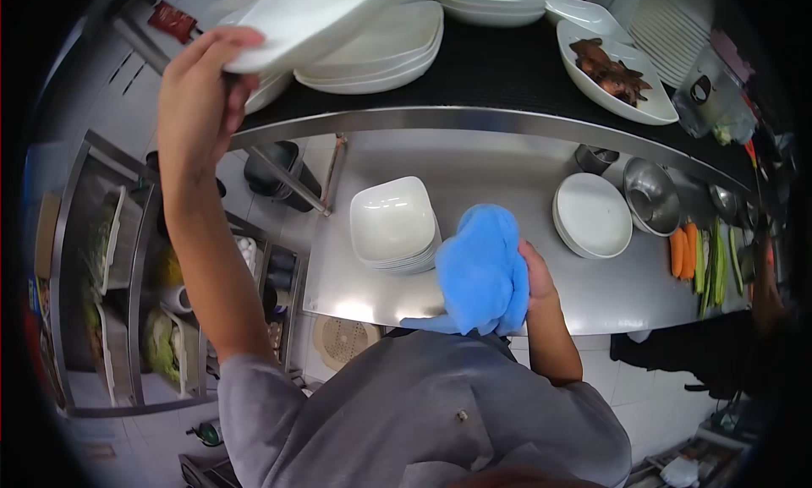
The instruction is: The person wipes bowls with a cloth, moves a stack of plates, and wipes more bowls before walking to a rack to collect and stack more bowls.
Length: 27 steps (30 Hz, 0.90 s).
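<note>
Raised at the upper left, my left hand (207,95) grips the edge of a white dish (309,19), its fingers closed round the rim. The dish is tilted over the black-topped shelf, beside stacked white dishes (381,52). Close to my body, my right hand (538,275) is closed on a bunched blue cloth (480,268); the cloth hides part of the fingers. Just left of the cloth, a stack of square white bowls (392,217) stands on the steel counter (516,162).
Round white plates (594,217), a steel bowl (650,196), carrots (683,249) and green vegetables (717,264) lie to the right. A dish of brown food (611,74) sits on the shelf (499,74). Vegetable bins (169,348) fill a left rack. Another person's arm (768,276) shows at far right.
</note>
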{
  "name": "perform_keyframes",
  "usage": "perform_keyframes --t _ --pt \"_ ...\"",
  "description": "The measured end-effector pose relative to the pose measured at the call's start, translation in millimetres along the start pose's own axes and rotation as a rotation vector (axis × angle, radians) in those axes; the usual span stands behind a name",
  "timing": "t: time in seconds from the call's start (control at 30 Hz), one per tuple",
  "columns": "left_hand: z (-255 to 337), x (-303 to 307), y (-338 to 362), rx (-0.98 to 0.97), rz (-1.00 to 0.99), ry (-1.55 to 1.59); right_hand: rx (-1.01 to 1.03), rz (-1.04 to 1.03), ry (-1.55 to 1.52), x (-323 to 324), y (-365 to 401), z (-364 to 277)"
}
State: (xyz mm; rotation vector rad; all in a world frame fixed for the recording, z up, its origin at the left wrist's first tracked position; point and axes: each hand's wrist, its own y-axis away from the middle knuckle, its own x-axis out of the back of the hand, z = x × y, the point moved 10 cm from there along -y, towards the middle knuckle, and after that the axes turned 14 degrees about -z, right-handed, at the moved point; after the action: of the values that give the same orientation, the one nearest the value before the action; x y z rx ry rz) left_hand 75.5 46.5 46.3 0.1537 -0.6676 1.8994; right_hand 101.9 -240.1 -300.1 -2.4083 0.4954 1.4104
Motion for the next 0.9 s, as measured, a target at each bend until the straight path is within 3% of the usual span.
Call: perform_keyframes --t 0.33,0.5,0.63,0.67,0.73,0.8,0.83,0.9 --pt "-30.7 -31.4 -21.1 0.202 -0.025 -0.175 -0.009 0.009 0.106 5.2 0.9 -7.7" --pt "-37.2 -39.7 -24.9 0.052 -0.107 -0.466 -0.014 0.043 0.085 7.5 -0.9 -4.3" --pt "-42.6 -40.5 -7.3 0.030 -0.102 -0.262 -0.040 0.144 0.161 13.1 -7.0 -5.1" --pt "-33.9 -28.2 5.4 -0.093 0.050 -0.224 -0.059 0.184 0.182 18.1 -7.1 -2.9" --pt "-48.3 -9.7 45.6 -0.194 0.270 -0.041 0.035 0.256 0.344 2.7 -20.0 -24.4" --pt "-90.9 -28.1 74.8 -0.097 0.218 -0.115 0.238 0.260 0.827 -37.8 -52.0 -54.4" --pt "-132.1 -50.4 82.1 0.044 0.058 -0.113 0.311 0.215 1.158 -50.8 -76.3 -59.7" --pt "-208.4 -77.7 95.1 0.219 -0.093 -0.520 0.410 0.201 1.849 -88.4 -119.9 -46.3"
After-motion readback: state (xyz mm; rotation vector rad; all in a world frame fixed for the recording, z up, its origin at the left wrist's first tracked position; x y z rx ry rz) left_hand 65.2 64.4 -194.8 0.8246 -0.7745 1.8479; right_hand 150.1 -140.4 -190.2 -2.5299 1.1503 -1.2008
